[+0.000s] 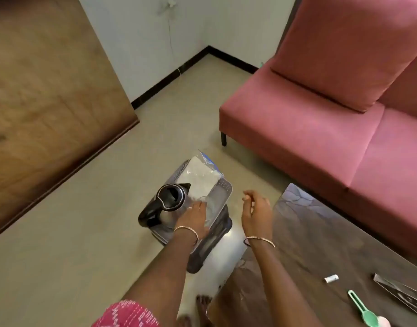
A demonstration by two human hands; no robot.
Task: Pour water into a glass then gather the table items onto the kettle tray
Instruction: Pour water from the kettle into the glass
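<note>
Head view, from left to right: a wooden panel (49, 90) fills the left side, its upper and left parts cut off. On the floor stands one dark stand (210, 249), largely hidden under a grey tray (226, 187). On the left part of the tray sits one kettle (169, 199), black-handled, its lower body covered by the left hand (194, 220). At the far end lies one clear bag (200, 178) of white contents, overhanging the tray's far edge. The left hand holds one glass (208, 208) on the tray just right of the kettle; the glass is transparent and its outline is hard to make out. The right hand (257, 212) hangs above the gap between tray and bench (309, 244), fingers loosely curled with nothing in them, the tips blurred. Each wrist has one bangle. Three things lie on the bench's near right: a small white tube (331, 278), a green scoop (361, 308) cut off at the bottom edge, and a silvery packet (401, 295) cut off at the right edge. One pink sofa (320, 126) stands beyond.
</note>
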